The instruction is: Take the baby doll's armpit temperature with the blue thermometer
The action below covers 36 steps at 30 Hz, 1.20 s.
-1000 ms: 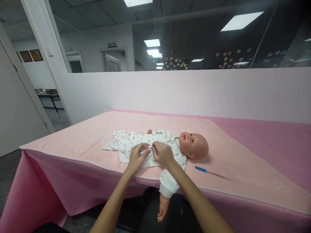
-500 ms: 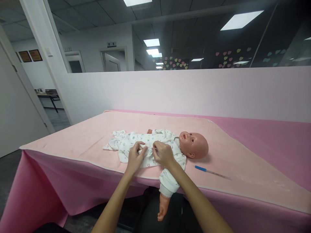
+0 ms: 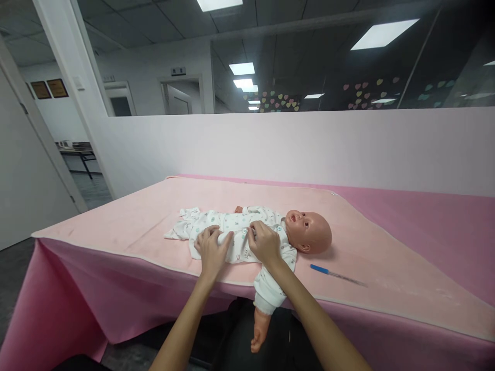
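Note:
A baby doll [image 3: 312,232] lies on its back with its head to the right, dressed in a white printed baby shirt [image 3: 242,251]. Round buttons or snaps show along the shirt's front. My left hand [image 3: 212,251] rests on the lower part of the shirt, thumb and fingers apart. Higher up, near the doll's chest, my right hand [image 3: 266,242] pinches the shirt's front edge between thumb and fingers. The fingertips partly hide the cloth there. One doll arm [image 3: 261,327] hangs over the table's front edge, below my right wrist.
A blue-handled thin stick [image 3: 336,274], perhaps a thermometer, lies right of the doll. Peach cloth [image 3: 127,221] covers the table over a pink one [image 3: 433,211]. Behind stands a white wall [image 3: 290,149] with a window above. A door is at the left.
My left hand has moved slightly left along the shirt and its fingers have spread. My right hand has shifted a little towards the doll's head. The doll stays in place.

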Motion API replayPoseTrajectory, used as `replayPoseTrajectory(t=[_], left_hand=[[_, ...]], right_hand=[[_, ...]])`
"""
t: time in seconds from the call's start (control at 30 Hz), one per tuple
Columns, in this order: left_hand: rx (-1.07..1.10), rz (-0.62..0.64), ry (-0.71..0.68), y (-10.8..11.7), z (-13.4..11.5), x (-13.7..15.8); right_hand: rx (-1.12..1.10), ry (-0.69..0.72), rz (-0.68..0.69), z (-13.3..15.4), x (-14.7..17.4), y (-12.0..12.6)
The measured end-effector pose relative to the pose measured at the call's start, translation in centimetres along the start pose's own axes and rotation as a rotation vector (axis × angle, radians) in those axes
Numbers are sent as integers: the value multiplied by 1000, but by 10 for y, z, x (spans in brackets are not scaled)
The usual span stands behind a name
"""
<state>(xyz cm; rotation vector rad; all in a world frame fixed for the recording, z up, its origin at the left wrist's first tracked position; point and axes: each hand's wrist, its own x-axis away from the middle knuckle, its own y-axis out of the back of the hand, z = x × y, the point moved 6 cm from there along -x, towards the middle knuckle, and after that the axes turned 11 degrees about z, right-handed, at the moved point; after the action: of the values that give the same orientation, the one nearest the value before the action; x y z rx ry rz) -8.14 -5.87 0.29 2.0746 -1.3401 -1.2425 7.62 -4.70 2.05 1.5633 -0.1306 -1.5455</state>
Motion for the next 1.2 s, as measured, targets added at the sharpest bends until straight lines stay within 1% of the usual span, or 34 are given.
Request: replayPoseTrajectory(t=[0.07, 0.1, 0.2, 0.27, 0.33, 0.4, 0.53, 0.63, 0.7, 0.77, 0.83, 0.87, 0.9, 0.97, 1.03, 1.07, 1.13, 1.2], left_hand=[[-36, -22, 40, 2, 1, 1], [-47, -8, 34, 2, 1, 1], [-30, 92, -26, -2, -2, 0], [16, 163, -56, -5, -1, 0], [83, 201, -60, -5, 2, -1], [165, 186, -39, -4, 7, -2], [288, 85, 23, 0, 17, -2], [263, 36, 41, 3, 19, 0], [208, 10, 42, 5, 18, 1], [154, -6, 24, 7, 14, 4], [99, 16, -31, 7, 7, 6], [66, 45, -72, 5, 2, 7], [31, 82, -122, 2, -3, 8], [-37, 155, -218, -4, -12, 10], [-83, 183, -254, -8, -15, 11], [-94, 181, -244, -9, -15, 11], [-98, 168, -204, -10, -11, 9], [-95, 154, -176, -11, -8, 7]], right_hand=[[1, -1, -7, 0, 0, 1], [0, -2, -7, 0, 0, 1], [7, -20, -5, -1, -1, 0], [18, -36, 0, -2, -1, -1], [24, -44, 11, -4, -2, -2], [17, -43, 24, -4, -2, -3], [-34, -34, 14, -1, -3, 1], [-132, -51, -53, -2, 8, 21], [-200, -87, -106, -13, 27, 40], [-195, -146, -140, -36, 55, 61], [-85, -251, -128, -71, 87, 80], [0, -317, -100, -92, 103, 88], [84, -363, -36, -113, 117, 93], [220, -393, 104, -148, 137, 100], [233, -417, 254, -172, 149, 102], [202, -424, 320, -178, 151, 102], [115, -432, 414, -180, 152, 102], [56, -453, 440, -174, 148, 108]])
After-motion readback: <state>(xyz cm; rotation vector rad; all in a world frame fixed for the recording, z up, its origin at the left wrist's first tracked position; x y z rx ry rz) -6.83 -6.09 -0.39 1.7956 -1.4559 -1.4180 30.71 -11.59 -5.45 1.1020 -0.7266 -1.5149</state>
